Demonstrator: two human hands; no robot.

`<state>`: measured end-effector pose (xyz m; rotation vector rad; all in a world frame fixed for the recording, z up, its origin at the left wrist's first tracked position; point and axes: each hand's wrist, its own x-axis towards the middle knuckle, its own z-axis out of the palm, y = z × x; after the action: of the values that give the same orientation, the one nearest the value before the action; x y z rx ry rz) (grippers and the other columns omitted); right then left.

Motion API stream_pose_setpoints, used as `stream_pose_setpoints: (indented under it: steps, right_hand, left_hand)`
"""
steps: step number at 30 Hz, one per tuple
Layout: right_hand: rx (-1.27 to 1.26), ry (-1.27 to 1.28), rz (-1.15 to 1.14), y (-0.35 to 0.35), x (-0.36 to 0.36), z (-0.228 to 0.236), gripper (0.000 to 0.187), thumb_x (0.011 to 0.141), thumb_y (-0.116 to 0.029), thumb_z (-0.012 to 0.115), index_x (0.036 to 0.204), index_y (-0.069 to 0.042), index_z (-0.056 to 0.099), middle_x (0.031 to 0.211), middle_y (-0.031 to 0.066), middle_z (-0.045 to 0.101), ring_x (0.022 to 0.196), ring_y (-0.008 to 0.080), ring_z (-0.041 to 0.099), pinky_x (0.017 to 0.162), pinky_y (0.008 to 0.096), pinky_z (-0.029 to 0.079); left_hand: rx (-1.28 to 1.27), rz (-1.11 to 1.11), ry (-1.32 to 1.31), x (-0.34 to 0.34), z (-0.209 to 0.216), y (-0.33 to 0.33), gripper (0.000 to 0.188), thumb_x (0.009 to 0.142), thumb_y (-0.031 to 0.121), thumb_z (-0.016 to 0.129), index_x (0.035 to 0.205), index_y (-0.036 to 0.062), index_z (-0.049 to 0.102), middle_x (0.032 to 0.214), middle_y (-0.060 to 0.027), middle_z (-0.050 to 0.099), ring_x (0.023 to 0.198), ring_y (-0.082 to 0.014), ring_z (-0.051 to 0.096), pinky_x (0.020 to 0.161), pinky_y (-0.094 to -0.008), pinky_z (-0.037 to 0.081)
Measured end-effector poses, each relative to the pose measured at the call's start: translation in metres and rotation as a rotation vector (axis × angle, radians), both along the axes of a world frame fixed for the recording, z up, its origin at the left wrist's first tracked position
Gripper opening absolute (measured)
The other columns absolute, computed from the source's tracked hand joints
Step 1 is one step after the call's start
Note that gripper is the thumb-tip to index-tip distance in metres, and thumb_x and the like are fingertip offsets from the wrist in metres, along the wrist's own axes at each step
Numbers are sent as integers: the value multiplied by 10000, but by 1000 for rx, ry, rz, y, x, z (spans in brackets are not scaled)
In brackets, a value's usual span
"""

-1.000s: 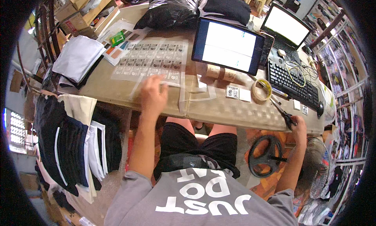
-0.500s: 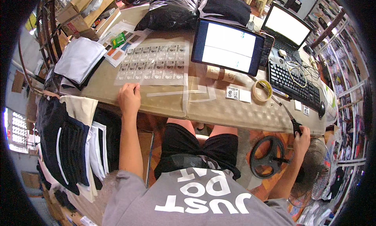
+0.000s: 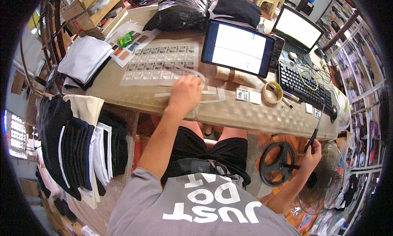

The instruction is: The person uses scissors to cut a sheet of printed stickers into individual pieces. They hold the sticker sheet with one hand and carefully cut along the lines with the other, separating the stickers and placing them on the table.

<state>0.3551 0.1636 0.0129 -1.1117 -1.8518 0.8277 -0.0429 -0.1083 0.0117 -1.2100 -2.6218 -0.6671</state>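
Observation:
My left hand [image 3: 186, 92] is over the table's front part, fingers closed on a thin clear strip [image 3: 201, 75] that curls up past the fingertips. Just beyond it lies a translucent sheet [image 3: 137, 74] printed with rows of small black labels. Other cut strips [image 3: 211, 97] lie flat beside the hand. At the table's right front corner, my right hand [image 3: 314, 153] holds a pair of black-handled scissors [image 3: 314, 134], blades pointing away from me. Cut labels [image 3: 242, 94] and a roll of tape [image 3: 272, 93] sit between the two hands.
A tablet [image 3: 238, 48] stands mid-table, with a keyboard [image 3: 305, 88], mouse [image 3: 334, 112] and laptop [image 3: 298, 29] to its right. Folded white cloth [image 3: 84, 60] is at the left. Stacked garments [image 3: 77, 150] hang beside me. A fan [image 3: 321, 176] stands below right.
My left hand has moved right from the sheet's near left corner and taken hold of a clear strip. My right hand has lowered slightly, and the scissors have tilted more upright.

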Motion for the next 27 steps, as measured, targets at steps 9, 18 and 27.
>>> stream_pose_setpoints:
  steps: [9,18,27]
  right_hand:
    - [-160,285,146,-24,-7,0,179,879,-9,558,1057,11,553,924,39,589,800,95,558,722,223,461]
    - [-326,383,257,-49,-55,-4,243,834,-197,697,911,-33,535,730,20,565,598,93,539,546,214,433]
    - [-409,389,301,-56,-73,-5,219,835,-176,688,884,-36,528,693,17,553,570,103,534,526,224,427]
  left_hand:
    - [361,-132,-282,-20,-36,-36,262,831,238,626,975,19,611,1152,-159,579,1106,-330,525,955,-400,409]
    - [-314,396,-57,-100,-21,-122,638,780,543,604,1283,159,525,1386,-174,421,1289,-350,379,1058,-452,299]
    - [-113,498,24,-127,-41,-140,476,786,481,633,1079,108,667,1231,-158,560,1150,-300,519,969,-406,402]
